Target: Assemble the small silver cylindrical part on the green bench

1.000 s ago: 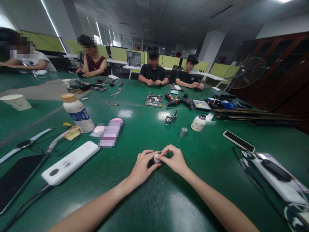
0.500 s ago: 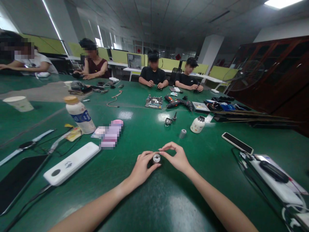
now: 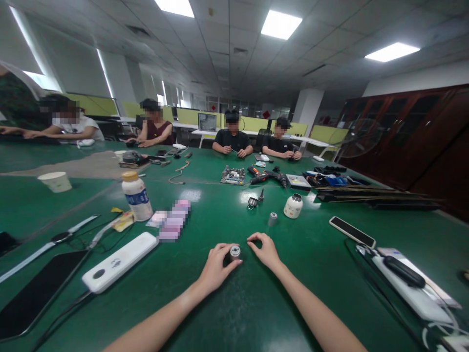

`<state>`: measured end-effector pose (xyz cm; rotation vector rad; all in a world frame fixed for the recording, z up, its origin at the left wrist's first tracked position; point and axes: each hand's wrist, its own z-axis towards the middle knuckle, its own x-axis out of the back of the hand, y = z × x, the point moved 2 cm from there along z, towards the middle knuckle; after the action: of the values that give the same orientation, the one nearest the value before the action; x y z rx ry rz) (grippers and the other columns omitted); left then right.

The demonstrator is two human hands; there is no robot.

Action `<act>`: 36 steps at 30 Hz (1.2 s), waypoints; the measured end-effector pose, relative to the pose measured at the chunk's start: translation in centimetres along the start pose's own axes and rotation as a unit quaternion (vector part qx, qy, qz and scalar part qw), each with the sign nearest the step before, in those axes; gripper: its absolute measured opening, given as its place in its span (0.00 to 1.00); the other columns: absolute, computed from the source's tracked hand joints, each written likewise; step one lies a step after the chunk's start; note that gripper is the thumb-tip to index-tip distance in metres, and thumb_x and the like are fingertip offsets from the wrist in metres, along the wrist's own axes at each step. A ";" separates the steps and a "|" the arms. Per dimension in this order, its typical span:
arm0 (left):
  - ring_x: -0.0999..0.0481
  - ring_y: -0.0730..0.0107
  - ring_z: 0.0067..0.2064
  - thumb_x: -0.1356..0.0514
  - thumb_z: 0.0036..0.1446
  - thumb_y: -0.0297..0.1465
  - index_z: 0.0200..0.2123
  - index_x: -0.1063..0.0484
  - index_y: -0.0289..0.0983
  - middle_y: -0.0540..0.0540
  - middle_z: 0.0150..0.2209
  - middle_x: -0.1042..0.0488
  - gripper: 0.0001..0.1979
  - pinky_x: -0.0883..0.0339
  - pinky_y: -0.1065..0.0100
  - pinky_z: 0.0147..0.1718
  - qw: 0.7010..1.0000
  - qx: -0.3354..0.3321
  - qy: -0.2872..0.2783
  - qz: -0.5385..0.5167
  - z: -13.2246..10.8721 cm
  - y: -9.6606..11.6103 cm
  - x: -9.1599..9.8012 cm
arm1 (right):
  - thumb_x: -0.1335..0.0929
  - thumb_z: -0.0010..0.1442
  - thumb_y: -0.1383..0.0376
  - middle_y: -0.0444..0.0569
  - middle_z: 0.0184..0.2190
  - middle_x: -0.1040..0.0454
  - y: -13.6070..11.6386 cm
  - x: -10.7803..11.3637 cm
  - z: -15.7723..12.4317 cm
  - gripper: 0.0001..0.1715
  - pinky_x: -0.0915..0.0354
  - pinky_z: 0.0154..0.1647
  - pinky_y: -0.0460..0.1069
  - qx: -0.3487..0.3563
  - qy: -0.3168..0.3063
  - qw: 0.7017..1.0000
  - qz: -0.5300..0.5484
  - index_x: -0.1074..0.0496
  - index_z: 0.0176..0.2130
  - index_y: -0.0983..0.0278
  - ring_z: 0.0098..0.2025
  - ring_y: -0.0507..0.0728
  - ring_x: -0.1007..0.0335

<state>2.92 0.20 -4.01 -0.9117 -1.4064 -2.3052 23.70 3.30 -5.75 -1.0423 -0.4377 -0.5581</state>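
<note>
My left hand (image 3: 215,266) has its thumb and fingers curled round a small silver metal cylinder (image 3: 235,252) that stands upright on the green table. The cylinder's round end, with dark holes in it, faces up. Just to the right, apart from it, is my right hand (image 3: 265,252), its thumb and index fingertips pinched together. Whatever may be between those fingertips is too small to make out. Beyond the hands stands a second metal cylinder (image 3: 272,219). Farther off lie a ring-shaped metal part (image 3: 252,203) and a dark, chuck-like part (image 3: 261,195).
On the left are a white power strip (image 3: 120,261), a tablet (image 3: 44,288), a watch (image 3: 60,237) and a bottle (image 3: 136,198). A white jar (image 3: 293,206) and a phone (image 3: 352,231) sit to the right. Farther back lie a circuit board (image 3: 233,175) and power drills (image 3: 269,177); several people sit beyond.
My right hand has drawn away to the right from the cylinder, where its fingertips were at the rim. My left hand stays round the cylinder. The camera view has tilted up.
</note>
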 end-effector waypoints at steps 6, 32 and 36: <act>0.27 0.59 0.50 0.36 0.54 0.39 0.50 0.25 0.42 0.43 0.46 0.24 0.20 0.35 0.55 0.52 1.000 -0.009 0.015 0.007 0.2 0.0 0.2 | 0.31 0.55 0.67 0.46 0.30 0.21 -1.7 0.1 -0.4 0.05 0.34 0.46 0.57 0.034 0.042 0.998 0.036 0.23 0.31 0.60 0.37 0.60 0.26; 0.26 0.61 0.41 0.38 0.51 0.32 0.47 0.22 0.41 0.48 0.37 0.20 0.18 0.34 0.66 0.43 0.997 0.037 0.048 0.052 -2.7 2.2 -0.1 | 0.38 0.60 0.68 0.49 0.37 0.23 -9.0 -3.0 -5.6 0.09 0.33 0.47 0.53 0.114 0.144 0.979 0.084 0.29 0.36 0.61 0.41 0.58 0.26; 0.26 0.60 0.40 0.39 0.52 0.33 0.49 0.23 0.41 0.47 0.37 0.20 0.20 0.35 0.65 0.43 0.998 0.036 0.044 0.042 -2.6 2.2 -0.2 | 0.39 0.59 0.70 0.49 0.37 0.24 -8.7 -2.9 -5.2 0.10 0.32 0.46 0.52 0.118 0.146 0.978 0.086 0.29 0.37 0.62 0.39 0.56 0.26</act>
<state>3.23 -3.16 -3.48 -0.8223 -1.3782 -2.1910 16.41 -4.11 -3.87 -0.7465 -0.1477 -0.4812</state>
